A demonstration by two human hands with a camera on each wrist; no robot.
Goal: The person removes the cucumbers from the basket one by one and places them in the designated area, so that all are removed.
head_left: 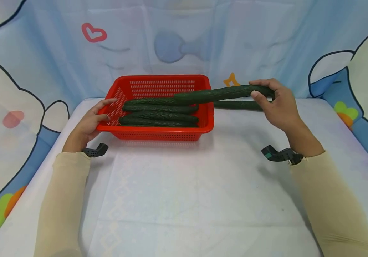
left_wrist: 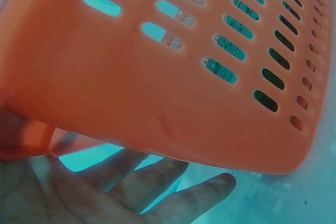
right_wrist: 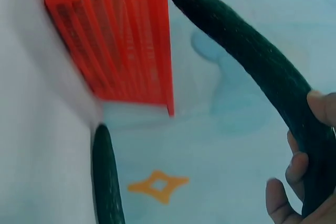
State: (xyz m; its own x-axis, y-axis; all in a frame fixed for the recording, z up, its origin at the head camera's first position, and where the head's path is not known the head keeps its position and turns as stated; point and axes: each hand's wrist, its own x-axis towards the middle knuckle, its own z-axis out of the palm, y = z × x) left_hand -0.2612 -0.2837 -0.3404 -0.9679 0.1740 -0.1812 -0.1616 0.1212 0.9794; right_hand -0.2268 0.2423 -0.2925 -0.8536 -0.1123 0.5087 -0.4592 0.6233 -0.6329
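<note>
- Red plastic forms the basket (head_left: 155, 129), at 12 o'clock on the worktop (head_left: 184, 185), with several cucumbers (head_left: 159, 116) lying lengthwise inside.
- At its 9 o'clock end, the left hand (head_left: 89, 123) grips the rim, lower fingers spread outside the wall.
- At 2 o'clock, the right hand's (head_left: 281, 105) fingers pinch the held cucumber (head_left: 222, 93), its far end over the basket.
- A loose cucumber (head_left: 238, 105) lies at the basket's 3 o'clock.
- Step, seemingly: mid-transfer, direction unclear; the next move calls for rim clearance and a steady basket.
</note>
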